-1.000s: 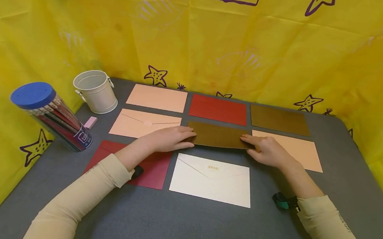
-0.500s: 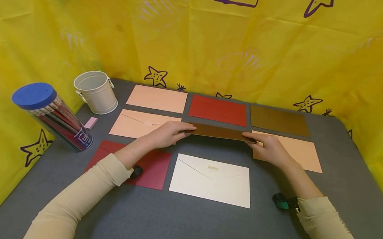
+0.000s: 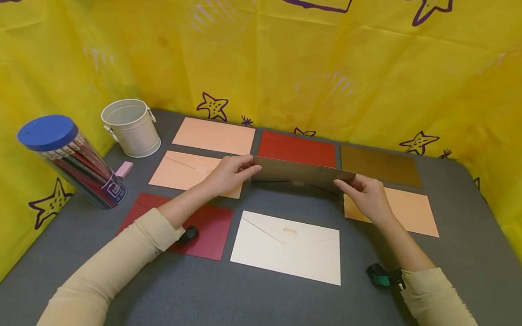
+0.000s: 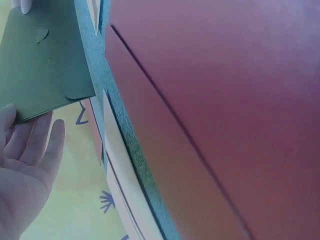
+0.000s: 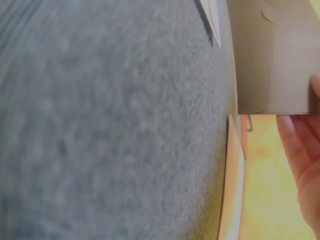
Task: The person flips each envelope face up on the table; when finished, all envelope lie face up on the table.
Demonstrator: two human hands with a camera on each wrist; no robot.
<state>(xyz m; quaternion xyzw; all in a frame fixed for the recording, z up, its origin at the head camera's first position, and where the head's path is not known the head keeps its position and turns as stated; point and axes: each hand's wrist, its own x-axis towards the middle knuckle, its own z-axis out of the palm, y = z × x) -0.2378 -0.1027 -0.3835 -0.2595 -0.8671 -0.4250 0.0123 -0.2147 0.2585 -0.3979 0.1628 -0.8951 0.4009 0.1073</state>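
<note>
Envelopes in three rows

I see a back-left envelope (image 3: 213,135), back-middle envelope (image 3: 297,149) and back-right envelope (image 3: 381,166) across the bench (image 3: 242,305). Before them, my left fingers (image 3: 240,161) and right fingers (image 3: 366,182) hold a raised envelope (image 3: 294,172) between a middle-left envelope (image 3: 183,171) and middle-right envelope (image 3: 409,210). In front lie a front-left envelope (image 3: 213,228) and front-centre envelope (image 3: 288,251). At left, a bucket (image 3: 137,134) stands behind an eraser (image 3: 124,169) and pencil tub (image 3: 85,163).

A creased yellow cloth (image 3: 278,53) rises behind the far edge of the grey table (image 3: 251,309) and runs along its left and right edges. Purple-outlined starfish (image 3: 213,107) and pale fish (image 3: 221,11) mark it, one starfish near the table's far right corner. The light is soft.
</note>
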